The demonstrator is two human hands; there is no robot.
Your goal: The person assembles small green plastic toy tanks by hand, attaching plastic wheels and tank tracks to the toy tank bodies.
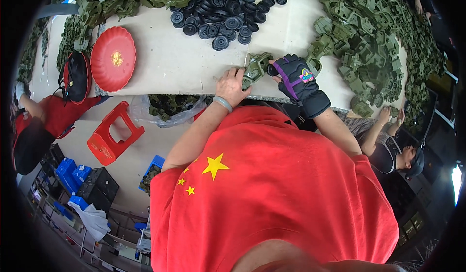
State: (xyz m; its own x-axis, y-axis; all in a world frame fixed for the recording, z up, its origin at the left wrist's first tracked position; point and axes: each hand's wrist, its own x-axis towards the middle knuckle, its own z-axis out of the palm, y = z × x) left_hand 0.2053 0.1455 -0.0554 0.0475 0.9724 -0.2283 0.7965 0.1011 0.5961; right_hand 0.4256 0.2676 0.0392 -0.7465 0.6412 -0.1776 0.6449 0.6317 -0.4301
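At the table's near edge, my bare left hand (232,87) grips an olive-green plastic toy vehicle body (256,68). My right hand (298,82), in a black and purple fingerless glove, pinches a small black toy wheel (273,70) against the right side of that body. Whether the wheel sits on an axle there is hidden by the fingers. Beyond my hands lies a heap of black wheels (213,10). Close on the right, a big pile of green vehicle bodies (364,44) spreads along the table.
A red scalloped plate (113,61) rests on the table (160,53) at left. More green parts (116,0) lie far left. Below the edge are a red stool (109,138) and a clear bag of parts (167,114). People work at left and right.
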